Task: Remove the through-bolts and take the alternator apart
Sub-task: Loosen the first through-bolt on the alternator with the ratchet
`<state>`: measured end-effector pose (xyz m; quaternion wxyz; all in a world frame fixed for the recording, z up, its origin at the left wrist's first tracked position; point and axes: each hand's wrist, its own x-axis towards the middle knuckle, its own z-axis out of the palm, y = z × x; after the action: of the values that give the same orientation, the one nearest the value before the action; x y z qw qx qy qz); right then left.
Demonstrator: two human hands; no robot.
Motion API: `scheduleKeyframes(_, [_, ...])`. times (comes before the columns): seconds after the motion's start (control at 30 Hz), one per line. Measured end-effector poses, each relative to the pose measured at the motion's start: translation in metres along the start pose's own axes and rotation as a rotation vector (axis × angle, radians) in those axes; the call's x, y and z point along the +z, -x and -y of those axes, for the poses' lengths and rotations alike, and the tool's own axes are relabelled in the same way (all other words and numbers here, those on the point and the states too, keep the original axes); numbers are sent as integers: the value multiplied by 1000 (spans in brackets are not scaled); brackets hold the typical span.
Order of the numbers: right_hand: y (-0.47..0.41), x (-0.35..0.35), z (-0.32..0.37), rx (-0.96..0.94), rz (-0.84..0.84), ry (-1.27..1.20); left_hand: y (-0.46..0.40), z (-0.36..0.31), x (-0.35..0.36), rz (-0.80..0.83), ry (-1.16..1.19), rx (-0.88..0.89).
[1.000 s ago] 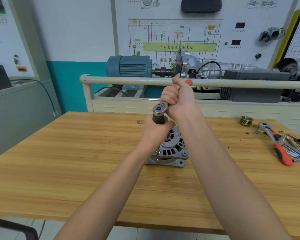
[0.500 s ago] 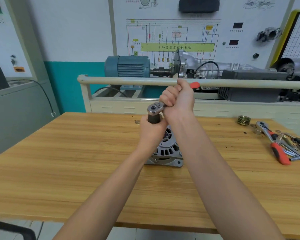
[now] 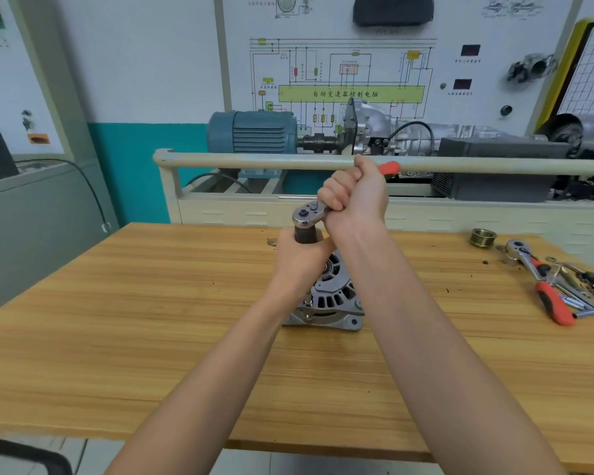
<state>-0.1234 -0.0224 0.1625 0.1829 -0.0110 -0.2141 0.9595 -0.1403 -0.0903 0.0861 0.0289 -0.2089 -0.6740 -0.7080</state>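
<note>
My feed: bright, even indoor light, shadows faint, no glare; wide-angle bending at edges, slight softness throughout.

You see a silver-grey alternator (image 3: 336, 296) on a yellow-brown striped wood bench (image 3: 151, 320), and your ratchet (image 3: 309, 216) has an orange-red handle tip.

"自动变速器控制电脑", apparently, on the green bar (image 3: 351, 94) of the wall circuit diagram (image 3: 343, 77).

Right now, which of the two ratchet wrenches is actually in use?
The ratchet gripped by the right hand above the alternator; the other ratchet lies untouched at the table's right end.
</note>
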Motion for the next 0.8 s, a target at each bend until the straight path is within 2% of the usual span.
scheduleKeyframes(0.03, [1, -1, 3, 61, 39, 11, 0, 1, -5, 98, -33, 34])
scheduleKeyframes(0.13, [-1, -2, 10, 368, 205, 69, -3, -7, -24, 558, -169, 85])
scheduleKeyframes(0.2, [-3, -1, 10, 458, 241, 126, -5, -13, -31, 738, -263, 65])
scheduleKeyframes(0.23, [-3, 1, 8, 440, 222, 135, -6, -14, -30, 735, -280, 58])
scheduleKeyframes(0.27, [-2, 2, 5, 379, 182, 112, -7, -13, -28, 665, -263, 43])
scheduleKeyframes(0.3, [-3, 2, 2, 280, 126, 68, -7, -10, -23, 529, -217, 26])
scheduleKeyframes(0.37, [-4, 2, -2, 81, 40, -15, -5, -5, -9, 155, -105, -19])
scheduleKeyframes(0.4, [-4, 1, -3, 41, 27, -34, -2, -5, -2, 2, -59, -39])
scheduleKeyframes(0.43, [-4, 1, -2, 52, 32, -29, 0, -4, 1, -75, -32, -41])
scheduleKeyframes(0.47, [-4, 1, 1, 112, 55, -7, 1, -2, 2, -66, -35, -22])
scheduleKeyframes(0.5, [-4, 2, 5, 210, 96, 27, 1, -1, 0, 17, -62, 6])
scheduleKeyframes(0.6, [-8, 0, 16, 508, 246, 144, -1, -8, -16, 499, -202, 48])
scheduleKeyframes(0.67, [-8, -1, 17, 602, 302, 207, -2, -14, -22, 705, -317, 35])
scheduleKeyframes(0.7, [-8, -1, 17, 600, 299, 215, -3, -14, -21, 709, -337, 36])
scheduleKeyframes(0.73, [-7, 0, 15, 560, 270, 188, -4, -12, -18, 647, -323, 41])
scheduleKeyframes(0.8, [-8, 0, 12, 361, 144, 66, -3, -6, -9, 361, -192, 10])
